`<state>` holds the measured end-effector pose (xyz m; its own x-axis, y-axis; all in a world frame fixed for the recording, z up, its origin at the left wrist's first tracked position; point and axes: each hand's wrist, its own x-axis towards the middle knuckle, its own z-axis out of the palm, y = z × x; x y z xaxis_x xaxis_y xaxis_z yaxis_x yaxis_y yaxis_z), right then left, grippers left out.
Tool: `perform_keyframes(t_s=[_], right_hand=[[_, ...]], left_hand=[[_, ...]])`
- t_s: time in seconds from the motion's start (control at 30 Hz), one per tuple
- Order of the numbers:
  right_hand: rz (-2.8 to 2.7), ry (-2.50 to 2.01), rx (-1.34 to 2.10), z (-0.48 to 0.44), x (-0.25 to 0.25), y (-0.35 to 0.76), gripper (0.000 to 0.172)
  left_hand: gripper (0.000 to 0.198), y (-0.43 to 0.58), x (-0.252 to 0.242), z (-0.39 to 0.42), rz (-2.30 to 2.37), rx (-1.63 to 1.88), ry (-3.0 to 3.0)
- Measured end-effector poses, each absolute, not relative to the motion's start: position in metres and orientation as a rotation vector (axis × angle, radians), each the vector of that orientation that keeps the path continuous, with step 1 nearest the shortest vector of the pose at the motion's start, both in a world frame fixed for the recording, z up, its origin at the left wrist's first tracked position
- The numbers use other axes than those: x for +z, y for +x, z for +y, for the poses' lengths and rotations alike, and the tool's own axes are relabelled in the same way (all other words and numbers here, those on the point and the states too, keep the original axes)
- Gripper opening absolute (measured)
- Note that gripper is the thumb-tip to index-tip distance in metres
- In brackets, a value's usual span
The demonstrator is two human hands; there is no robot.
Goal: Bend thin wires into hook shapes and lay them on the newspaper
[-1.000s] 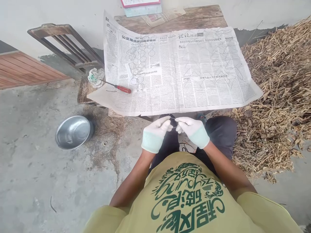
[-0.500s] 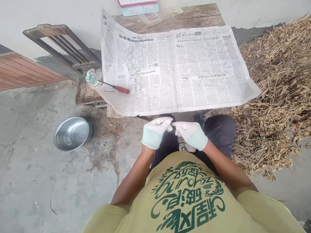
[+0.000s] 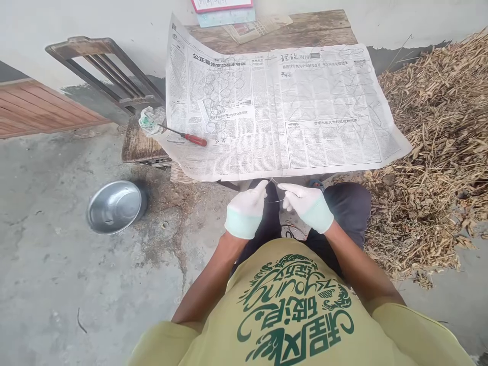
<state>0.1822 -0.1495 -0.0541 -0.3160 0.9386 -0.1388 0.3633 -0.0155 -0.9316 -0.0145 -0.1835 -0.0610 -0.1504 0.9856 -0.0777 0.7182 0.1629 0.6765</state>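
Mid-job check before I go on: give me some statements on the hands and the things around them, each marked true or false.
1. A thin wire spans the gap between the left hand and the right hand. True.
2. Both hands are bare. False: both wear white gloves.
3. The screwdriver has its red handle on the newspaper. True.
4. The metal basin stands on the chair seat. False: the metal basin stands on the floor.
5. Dried plants are heaped on the person's right. True.
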Motion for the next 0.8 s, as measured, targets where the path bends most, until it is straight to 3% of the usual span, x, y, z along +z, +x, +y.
perform_keyframes(t_s=[0.33,0.67,0.8], right_hand=[[-1.718,-1.36,1.365,-0.146,-0.054,0.188,0.039],[-1.563,-1.318,1.433,-0.141,-0.04,0.187,0.035],[-1.558,-1.299,1.452,-0.14,-0.039,0.184,0.035]], left_hand=[[0.037,-0.012,-0.063,-0.183,1.764,0.833,1.184],[0.059,-0.023,-0.04,-0.186,1.597,1.038,1.123],[0.05,-0.022,-0.038,-0.186,1.577,0.995,1.019]])
